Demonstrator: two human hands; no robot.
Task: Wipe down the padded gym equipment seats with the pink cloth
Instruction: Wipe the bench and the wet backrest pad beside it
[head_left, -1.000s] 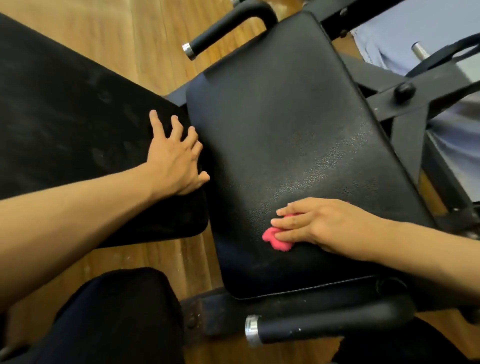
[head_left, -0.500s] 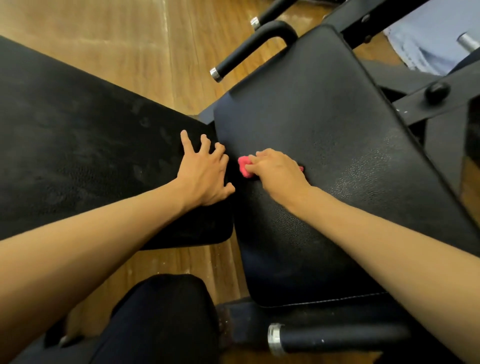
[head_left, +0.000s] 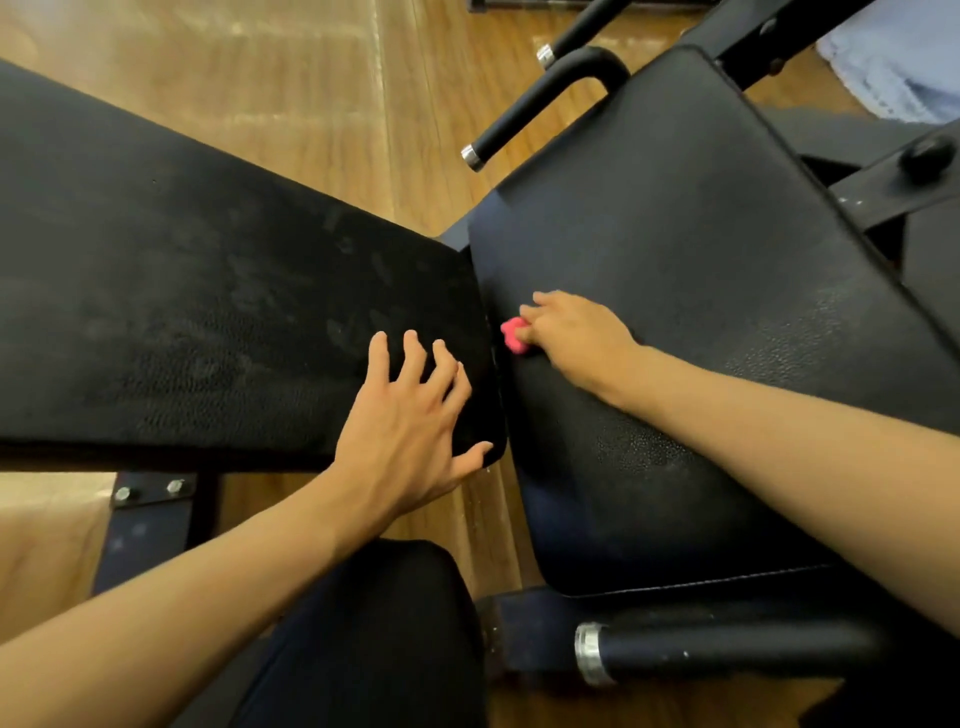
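Two black padded seats fill the view: a long pad (head_left: 208, 322) on the left and a broader pad (head_left: 701, 270) on the right. My right hand (head_left: 576, 338) presses a small pink cloth (head_left: 514, 335) onto the right pad at its left edge, beside the gap between the pads. Most of the cloth is hidden under my fingers. My left hand (head_left: 410, 431) rests with spread fingers on the near right corner of the left pad, thumb over its edge.
Black handle bars with chrome ends stick out at the top (head_left: 524, 114) and near the bottom (head_left: 727, 654). A black frame with a knob (head_left: 927, 150) runs at right. Wood floor (head_left: 363, 104) shows between the pads. My dark-clothed knee (head_left: 363, 639) is below.
My right hand swept the pink cloth from the near middle of the right pad up to its left edge. My left hand lifted its fingers slightly and stayed on the left pad's corner.
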